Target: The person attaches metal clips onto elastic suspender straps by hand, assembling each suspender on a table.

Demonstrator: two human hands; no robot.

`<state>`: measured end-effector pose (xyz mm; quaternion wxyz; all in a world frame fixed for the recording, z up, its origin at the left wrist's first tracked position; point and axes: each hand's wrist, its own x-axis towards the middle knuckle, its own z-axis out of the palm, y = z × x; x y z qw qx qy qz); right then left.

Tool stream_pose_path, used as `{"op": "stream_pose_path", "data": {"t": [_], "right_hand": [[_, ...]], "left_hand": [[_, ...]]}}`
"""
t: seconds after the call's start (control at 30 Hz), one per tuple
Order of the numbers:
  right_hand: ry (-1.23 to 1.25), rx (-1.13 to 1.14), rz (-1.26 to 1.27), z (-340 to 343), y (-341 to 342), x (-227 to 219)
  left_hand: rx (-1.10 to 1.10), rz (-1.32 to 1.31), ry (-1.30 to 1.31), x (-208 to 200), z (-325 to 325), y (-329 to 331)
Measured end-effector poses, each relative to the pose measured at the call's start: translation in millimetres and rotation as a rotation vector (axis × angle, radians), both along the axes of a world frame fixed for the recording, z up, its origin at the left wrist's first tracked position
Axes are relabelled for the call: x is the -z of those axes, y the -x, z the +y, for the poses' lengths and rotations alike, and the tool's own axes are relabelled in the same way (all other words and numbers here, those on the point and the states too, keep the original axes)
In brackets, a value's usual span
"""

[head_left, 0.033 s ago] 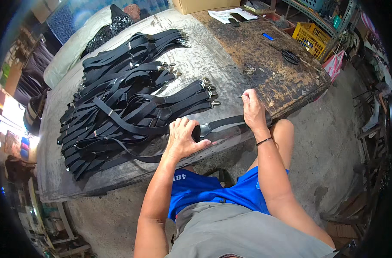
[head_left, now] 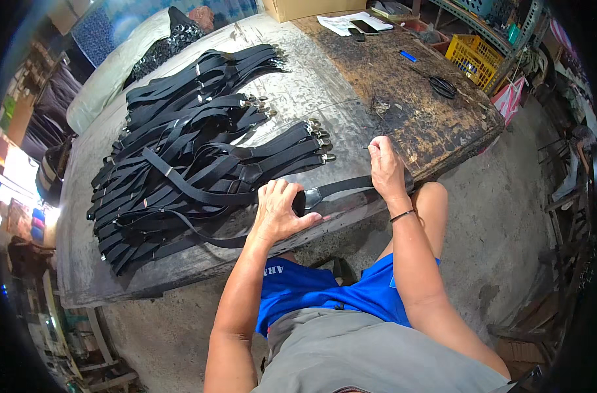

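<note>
A pair of black suspenders is stretched along the near edge of the table between my hands. My left hand curls its fingers over it beside the shiny black joining patch, thumb spread along the table edge. My right hand is closed at the strap's right end; a small dark tip shows at its fingers, too small to name. From my left hand other straps run back to a big pile of black suspenders, with metal clips at their ends.
The worn table has a bare wood part on the right with scissors, a blue object, papers and a phone. A cardboard box stands at the back. Beyond the right corner is a yellow crate.
</note>
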<state>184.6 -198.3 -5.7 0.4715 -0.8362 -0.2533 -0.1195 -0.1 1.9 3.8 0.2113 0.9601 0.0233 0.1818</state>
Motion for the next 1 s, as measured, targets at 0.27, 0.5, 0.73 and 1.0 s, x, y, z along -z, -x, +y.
{"op": "stream_pose_path", "data": {"t": [0.27, 0.5, 0.73, 1.0], "right_hand": [[-0.006, -0.014, 0.062, 1.6, 1.7, 0.7], [-0.039, 0.026, -0.029, 3.2, -0.1, 6.1], [-0.041, 0.039, -0.026, 4.5, -1.7, 9.4], [-0.056, 0.041, -0.058, 1.1, -2.5, 9.5]], "left_hand": [[-0.013, -0.126, -0.065, -1.7, -2.8, 0.5], [-0.02, -0.255, -0.151, -2.3, -5.3, 1.3], [-0.049, -0.3, -0.09, 0.0, -2.1, 1.4], [-0.081, -0.225, -0.013, 1.8, 1.7, 2.1]]}}
